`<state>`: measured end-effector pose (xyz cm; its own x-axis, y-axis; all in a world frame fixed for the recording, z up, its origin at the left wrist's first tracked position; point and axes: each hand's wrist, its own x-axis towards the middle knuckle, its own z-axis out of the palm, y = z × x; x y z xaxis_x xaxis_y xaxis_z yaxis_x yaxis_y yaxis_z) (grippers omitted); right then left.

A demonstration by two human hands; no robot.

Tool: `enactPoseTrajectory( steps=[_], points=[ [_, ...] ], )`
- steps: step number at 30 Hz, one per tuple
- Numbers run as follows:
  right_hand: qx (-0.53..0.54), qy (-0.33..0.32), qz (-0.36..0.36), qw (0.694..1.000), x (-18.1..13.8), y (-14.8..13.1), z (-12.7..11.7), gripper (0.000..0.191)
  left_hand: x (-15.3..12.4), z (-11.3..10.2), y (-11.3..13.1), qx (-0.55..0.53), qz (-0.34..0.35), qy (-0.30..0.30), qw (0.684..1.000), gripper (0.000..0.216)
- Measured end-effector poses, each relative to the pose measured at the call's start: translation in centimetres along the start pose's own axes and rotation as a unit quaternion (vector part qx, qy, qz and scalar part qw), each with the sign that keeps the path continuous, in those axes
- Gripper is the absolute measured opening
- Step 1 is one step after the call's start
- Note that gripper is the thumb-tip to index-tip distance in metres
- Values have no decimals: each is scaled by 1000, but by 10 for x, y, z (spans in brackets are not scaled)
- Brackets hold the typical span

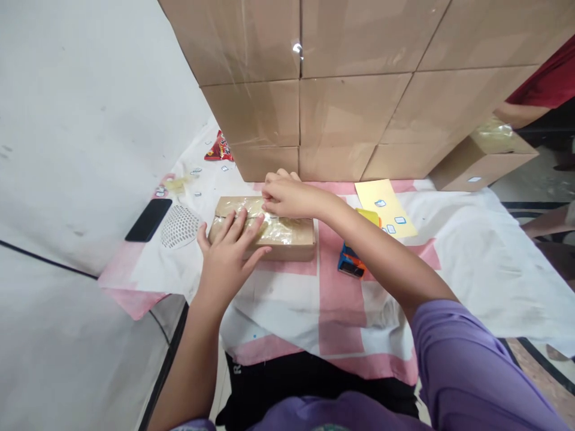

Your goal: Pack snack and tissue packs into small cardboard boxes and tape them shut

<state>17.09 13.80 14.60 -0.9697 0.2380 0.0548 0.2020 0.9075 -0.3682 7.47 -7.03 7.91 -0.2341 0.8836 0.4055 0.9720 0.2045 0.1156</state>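
Observation:
A small cardboard box (287, 251) lies on the table in front of me, with shiny clear tape (281, 230) wrinkled along its top seam. My left hand (227, 254) rests on the left part of the box, its fingers spread over the tape. Over the far side of the lid is my right hand (287, 194), fingers curled and pressed together at the tape. What those fingertips hold, if anything, is hidden. Right of the box, partly behind my right forearm, is a blue and orange tape dispenser (351, 261) with a yellow part behind it.
Stacked cardboard boxes (345, 108) form a wall at the back. Another taped box (476, 158) stands at right, near a person in a red sleeve (545, 75). A yellow sheet (395, 209) carries small stickers. Left lie a black phone (149, 220) and a red snack packet (219, 148).

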Motion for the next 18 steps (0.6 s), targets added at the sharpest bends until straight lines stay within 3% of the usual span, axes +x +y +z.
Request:
enactPoseTrajectory(
  steps=[3,10,14,16,18],
  points=[
    [-9,-3,0,1000,2,4,4,16,-4,2,0,12,7,2,1000,44],
    [43,13,-25,999,-2,11,8,12,-11,5,1,3,-6,-2,1000,41],
    [76,49,9,996,-6,12,14,15,-8,7,2,8,-9,-2,1000,42],
    [71,95,57,991,-4,14,16,28,-5,8,2,11,-4,4,1000,41],
    [62,154,120,979,1,21,17,52,-3,9,1,12,-1,8,1000,40]
  ],
)
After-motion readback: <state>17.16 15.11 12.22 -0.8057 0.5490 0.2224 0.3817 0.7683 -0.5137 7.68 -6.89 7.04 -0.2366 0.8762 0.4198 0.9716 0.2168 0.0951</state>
